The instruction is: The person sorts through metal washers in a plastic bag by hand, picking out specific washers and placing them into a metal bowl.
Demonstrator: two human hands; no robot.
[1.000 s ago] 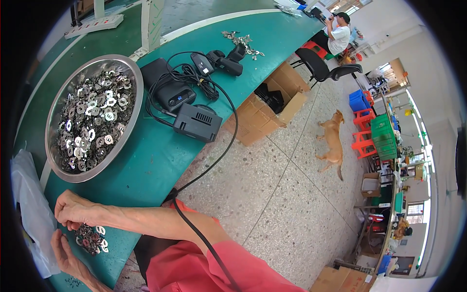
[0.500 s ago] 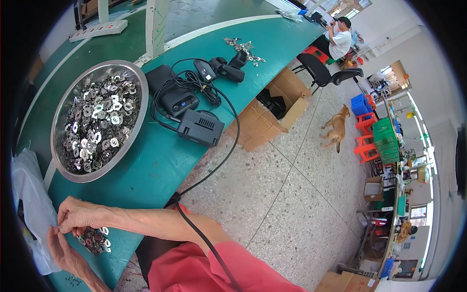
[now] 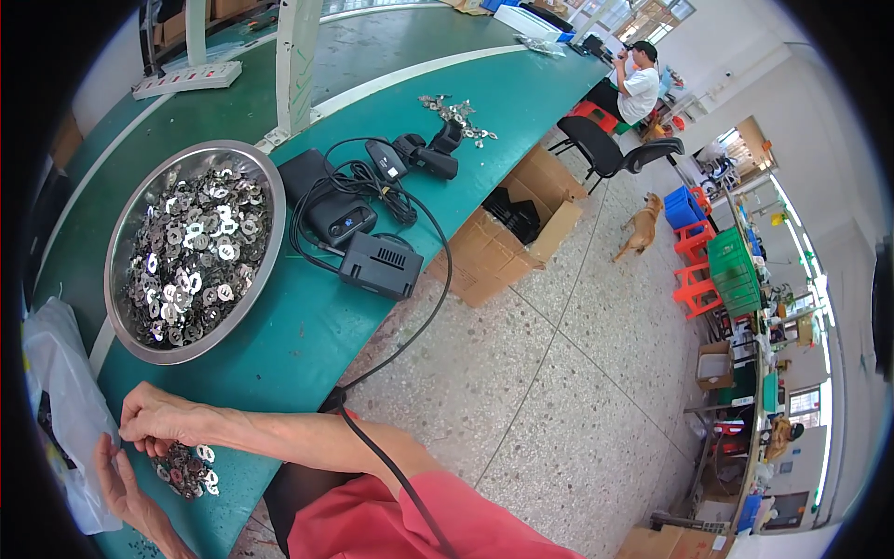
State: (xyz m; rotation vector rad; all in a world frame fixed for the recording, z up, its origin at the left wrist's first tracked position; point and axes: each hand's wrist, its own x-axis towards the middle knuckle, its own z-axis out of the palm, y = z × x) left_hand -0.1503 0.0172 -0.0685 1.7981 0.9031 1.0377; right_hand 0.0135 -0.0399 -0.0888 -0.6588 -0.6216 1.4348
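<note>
My right hand point(image 3: 160, 419) is over the bench at the lower left. Its fingers are curled into a pinch, and whatever is in them is too small to make out. Just below it, my left hand point(image 3: 128, 489) has its thumb and fingers stretched out and apart, with nothing visible between them. A small pile of flat silver metal pieces point(image 3: 189, 470) lies on the green bench beside both hands. Farther off stands a wide steel bowl point(image 3: 276, 228) heaped with similar metal pieces point(image 3: 200, 247). A whitish plastic bag point(image 3: 70, 363) lies left of my hands.
Black box-shaped devices point(image 3: 380, 264) with coiled cables sit right of the bowl; one cable point(image 3: 433, 321) hangs across my right arm. More metal pieces point(image 3: 458, 116) lie farther along. An open cardboard box point(image 3: 484, 265), a chair point(image 3: 596, 149), a dog point(image 3: 641, 228) and a seated person point(image 3: 638, 88) are beyond.
My hands, fingertips together before, have parted slightly, the right one shifting a little to the right. The view has tilted slightly, and the dog has turned and moved a bit farther off.
</note>
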